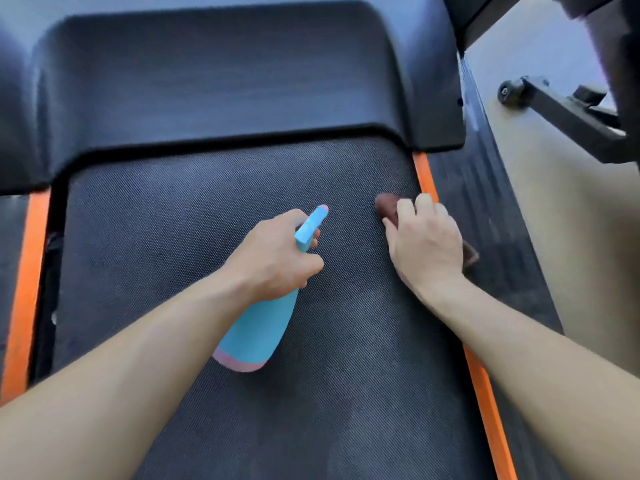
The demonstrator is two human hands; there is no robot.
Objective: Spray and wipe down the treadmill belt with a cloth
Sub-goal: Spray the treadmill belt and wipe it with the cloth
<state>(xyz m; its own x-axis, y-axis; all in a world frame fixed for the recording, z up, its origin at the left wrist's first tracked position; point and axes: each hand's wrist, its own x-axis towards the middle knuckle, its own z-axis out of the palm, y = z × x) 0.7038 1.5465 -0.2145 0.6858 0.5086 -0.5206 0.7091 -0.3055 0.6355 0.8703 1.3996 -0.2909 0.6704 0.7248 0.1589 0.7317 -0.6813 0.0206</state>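
Left grip [277, 252] is wrapped tight round the neck of the blue spray bottle [258, 329], nozzle pointing up the treadmill belt [214, 188], while the right hand [424, 242], knuckles up, presses down closed on the brown cloth [384, 204] by the orange edge strip [424, 178].

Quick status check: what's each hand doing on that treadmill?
Left hand gripping blue spray bottle over the belt. Right hand pressing brown cloth near the orange edge strip. Nothing in the way.
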